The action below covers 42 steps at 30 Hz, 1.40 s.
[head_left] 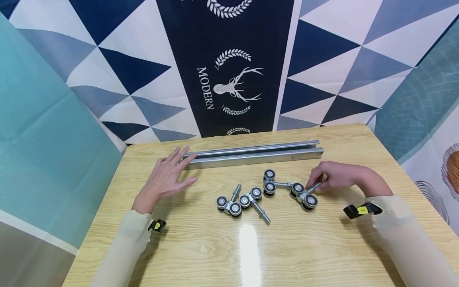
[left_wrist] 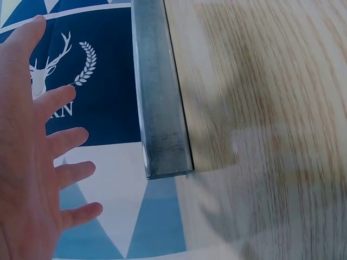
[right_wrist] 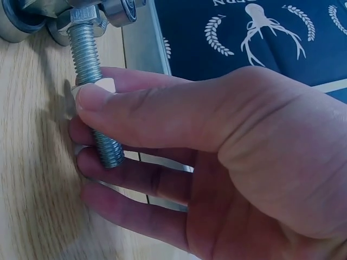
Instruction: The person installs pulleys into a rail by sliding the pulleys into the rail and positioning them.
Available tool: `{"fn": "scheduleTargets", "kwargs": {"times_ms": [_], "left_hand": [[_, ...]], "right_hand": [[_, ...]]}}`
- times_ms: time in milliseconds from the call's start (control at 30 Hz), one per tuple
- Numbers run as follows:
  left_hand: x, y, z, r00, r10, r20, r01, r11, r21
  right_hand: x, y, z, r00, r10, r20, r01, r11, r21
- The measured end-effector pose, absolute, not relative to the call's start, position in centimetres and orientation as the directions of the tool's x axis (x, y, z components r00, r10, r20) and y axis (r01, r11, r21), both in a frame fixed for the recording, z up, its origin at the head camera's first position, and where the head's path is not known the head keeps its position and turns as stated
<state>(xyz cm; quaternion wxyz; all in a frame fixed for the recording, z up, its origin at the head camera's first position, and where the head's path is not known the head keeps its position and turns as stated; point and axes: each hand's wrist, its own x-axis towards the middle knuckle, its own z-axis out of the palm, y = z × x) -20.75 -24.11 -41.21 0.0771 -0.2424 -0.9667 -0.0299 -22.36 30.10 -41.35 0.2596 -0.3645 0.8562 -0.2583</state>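
Note:
My right hand (head_left: 335, 174) pinches the threaded bolt (right_wrist: 87, 57) of a roller trolley (head_left: 304, 198) between thumb and fingers. In the right wrist view the thumb lies on a hex nut (right_wrist: 107, 84) partway along the thread, and the bolt's end shows below it. Part of the trolley's wheels (right_wrist: 120, 10) appears at the top of that view. With fingers spread, my left hand (head_left: 165, 176) is at the left end of a metal channel rail (head_left: 251, 159), overlapping it in the head view. In the left wrist view the rail (left_wrist: 162, 108) shows apart from the fingers.
Three more roller trolleys lie on the wooden table (head_left: 201, 247): a left one (head_left: 229, 206), a middle one (head_left: 251, 198) and a farther one (head_left: 269, 182), whose bolt points toward the gripped trolley. A patterned cloth (head_left: 236, 79) hangs behind the table's back edge.

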Motion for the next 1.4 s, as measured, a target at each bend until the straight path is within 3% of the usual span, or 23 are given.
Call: {"fn": "scheduleTargets", "kwargs": {"times_ms": [700,1000,1400], "left_hand": [[-20.7,-24.4,-41.3,-0.871,0.463,0.163,0.472,0.881,0.018],[-20.8,-24.3,-41.4,-0.874,0.459,0.157,0.467,0.884,0.013],[-20.7,-24.3,-41.4,-0.874,0.461,0.155,0.469,0.883,0.014]], "right_hand": [[-22.5,29.7,-40.7,-0.574,-0.787,-0.228,-0.531,0.569,-0.628],[-22.8,29.5,-39.5,-0.583,-0.793,-0.177,-0.589,0.562,-0.58],[-23.2,29.3,-37.6,-0.637,-0.749,-0.184,-0.576,0.621,-0.531]]}}
